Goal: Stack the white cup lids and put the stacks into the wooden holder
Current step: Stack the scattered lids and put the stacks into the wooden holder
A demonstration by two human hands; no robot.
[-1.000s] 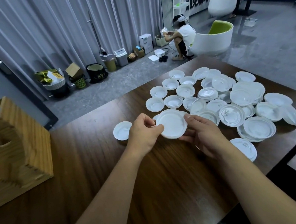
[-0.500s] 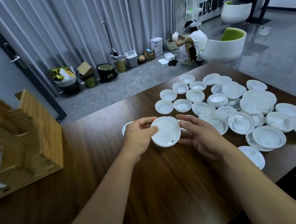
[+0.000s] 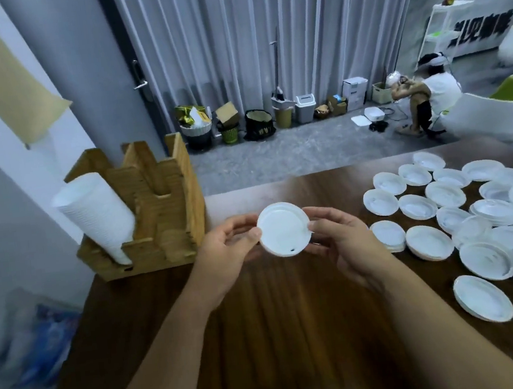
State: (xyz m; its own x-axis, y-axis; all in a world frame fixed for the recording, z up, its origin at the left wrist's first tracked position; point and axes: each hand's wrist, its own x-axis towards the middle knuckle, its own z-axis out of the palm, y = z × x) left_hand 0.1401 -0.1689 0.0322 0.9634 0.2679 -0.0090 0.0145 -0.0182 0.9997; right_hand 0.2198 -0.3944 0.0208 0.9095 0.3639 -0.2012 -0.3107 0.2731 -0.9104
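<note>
Between both hands I hold a small stack of white cup lids above the dark wooden table. My left hand pinches its left rim and my right hand grips its right rim. The wooden holder stands at the table's far left corner, with a leaning stack of white cups in its left slot. Several loose white lids lie spread over the right side of the table.
The table's left edge drops to a floor with a blue-and-clear plastic bag. Beyond the far edge are grey curtains, bins and boxes, a white and green chair, and a person crouching.
The view has swung left, bringing the wooden holder and its cups into full sight. My hands have carried the lid stack left, away from the loose lids, and tilted its top face toward me.
</note>
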